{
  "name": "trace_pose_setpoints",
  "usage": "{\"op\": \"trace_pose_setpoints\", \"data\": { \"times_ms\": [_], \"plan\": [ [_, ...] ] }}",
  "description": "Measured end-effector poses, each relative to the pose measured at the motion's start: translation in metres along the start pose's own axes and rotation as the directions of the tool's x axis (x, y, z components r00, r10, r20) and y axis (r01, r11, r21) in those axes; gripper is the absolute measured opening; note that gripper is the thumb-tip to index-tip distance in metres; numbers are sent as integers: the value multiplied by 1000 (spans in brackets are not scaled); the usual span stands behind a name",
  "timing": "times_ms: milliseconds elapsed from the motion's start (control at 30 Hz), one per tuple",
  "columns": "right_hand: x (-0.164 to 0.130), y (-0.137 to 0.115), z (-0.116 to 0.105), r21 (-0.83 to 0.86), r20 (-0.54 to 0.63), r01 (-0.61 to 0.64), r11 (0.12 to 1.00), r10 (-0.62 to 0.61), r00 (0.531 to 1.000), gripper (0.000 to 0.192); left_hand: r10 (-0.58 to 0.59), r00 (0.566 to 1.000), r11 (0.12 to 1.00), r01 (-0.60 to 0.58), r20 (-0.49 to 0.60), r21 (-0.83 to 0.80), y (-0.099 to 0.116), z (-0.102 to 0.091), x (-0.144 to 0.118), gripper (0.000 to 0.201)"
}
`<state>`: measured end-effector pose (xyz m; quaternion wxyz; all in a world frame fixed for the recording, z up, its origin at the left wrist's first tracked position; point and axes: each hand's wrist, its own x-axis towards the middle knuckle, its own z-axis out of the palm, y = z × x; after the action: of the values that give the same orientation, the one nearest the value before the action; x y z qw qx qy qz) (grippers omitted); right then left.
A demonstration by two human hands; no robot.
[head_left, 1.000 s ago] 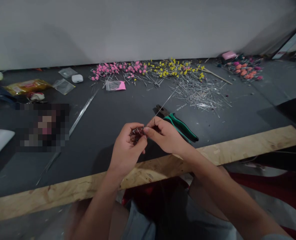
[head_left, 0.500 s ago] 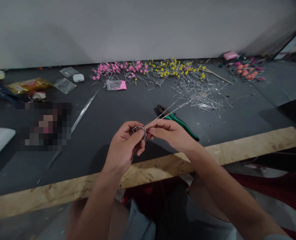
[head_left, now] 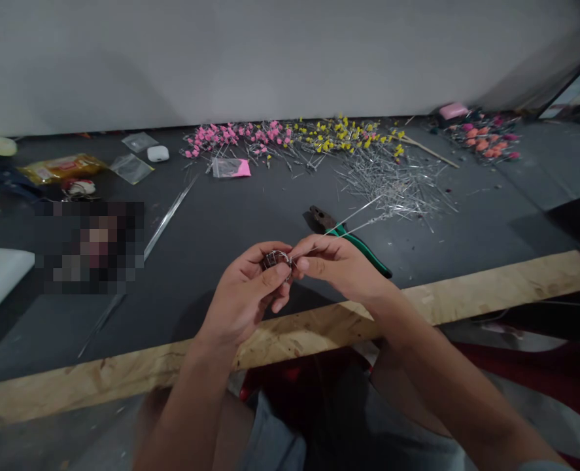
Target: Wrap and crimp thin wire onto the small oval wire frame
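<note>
Between thumb and fingers, my left hand (head_left: 248,288) grips a small ring of bent metal wire (head_left: 276,256). Close against it, my right hand (head_left: 336,265) pinches wire at the ring's right side. Two long thin wire ends (head_left: 361,212) run from there over the right fingers, up and to the right; one looks twisted along part of its length. Fingers hide some of the ring and the exact pinch point. Pliers with green handles (head_left: 363,250) lie on the dark table just behind my right hand.
Loose cut wires (head_left: 397,180) are heaped behind the pliers. Pink-tipped wires (head_left: 235,135), yellow-tipped wires (head_left: 348,134) and orange pieces (head_left: 486,140) line the wall. Long straight wires (head_left: 169,216) lie at left, near a pink-filled plastic bag (head_left: 231,168). A wooden strip (head_left: 294,337) edges the table.
The long wire ends have swung lower and to the right, and the ring has turned slightly in my fingers. Both hands keep their grip in nearly the same place.
</note>
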<state>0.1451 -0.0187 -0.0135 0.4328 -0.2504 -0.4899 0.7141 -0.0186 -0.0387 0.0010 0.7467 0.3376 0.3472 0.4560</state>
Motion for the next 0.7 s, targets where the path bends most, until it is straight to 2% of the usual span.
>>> {"op": "trace_pose_setpoints", "data": {
  "times_ms": [333, 567, 700],
  "plan": [
    [2, 3, 2, 73, -17, -7, 997, 8, 1000, 7, 41, 999, 998, -39, -29, 54, -4, 1, 0, 11],
    [4, 7, -2, 10, -19, 13, 1000, -12, 1000, 9, 67, 994, 969, -44, -86, 244, -3, 0, -2, 13],
    [6, 9, -5, -51, -31, -17, 999, 16, 999, 13, 73, 989, 936, -24, -128, 350, -4, 0, -3, 17]
  ]
}}
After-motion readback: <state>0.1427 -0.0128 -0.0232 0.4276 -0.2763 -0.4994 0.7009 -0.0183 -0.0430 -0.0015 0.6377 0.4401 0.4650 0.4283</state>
